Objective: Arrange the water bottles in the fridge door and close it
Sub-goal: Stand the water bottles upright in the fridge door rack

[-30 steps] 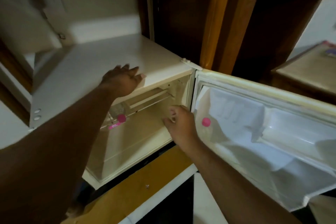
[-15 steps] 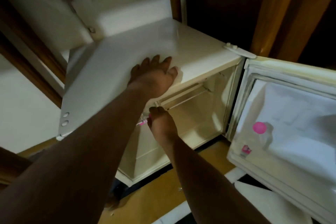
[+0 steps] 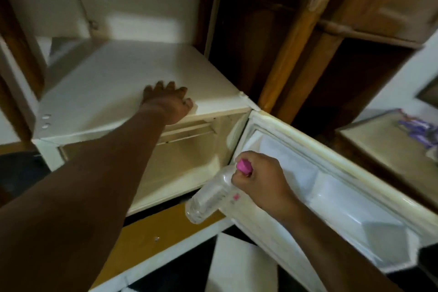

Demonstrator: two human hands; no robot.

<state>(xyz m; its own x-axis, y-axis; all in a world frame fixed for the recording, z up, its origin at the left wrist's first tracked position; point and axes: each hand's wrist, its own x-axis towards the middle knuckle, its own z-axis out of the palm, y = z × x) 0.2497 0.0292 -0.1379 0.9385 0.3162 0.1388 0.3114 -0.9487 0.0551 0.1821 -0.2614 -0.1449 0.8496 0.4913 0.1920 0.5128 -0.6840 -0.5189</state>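
Note:
A small white fridge [image 3: 113, 92] stands open, its door [image 3: 331, 187] swung out to the right. My left hand [image 3: 169, 102] lies flat on the fridge's top near the front edge. My right hand [image 3: 260, 181] is shut on the neck of a clear water bottle [image 3: 211, 197] with a pink cap [image 3: 244, 166]. The bottle hangs tilted in front of the opening, its base pointing down-left, next to the door's inner side. The fridge's inside [image 3: 187, 161] shows bare cream walls and a wire shelf. The bottle seen earlier in the door is hidden now.
Dark wooden furniture [image 3: 296, 54] with a turned post rises behind the fridge and door. A low wooden surface [image 3: 388, 149] with purple packets lies at the far right. The fridge sits on a yellow-and-white step [image 3: 151, 232] above a dark floor.
My right hand has come out of the fridge with a pink-capped bottle and moved right toward the door. My left hand has stayed on the fridge top. The camera view has shifted.

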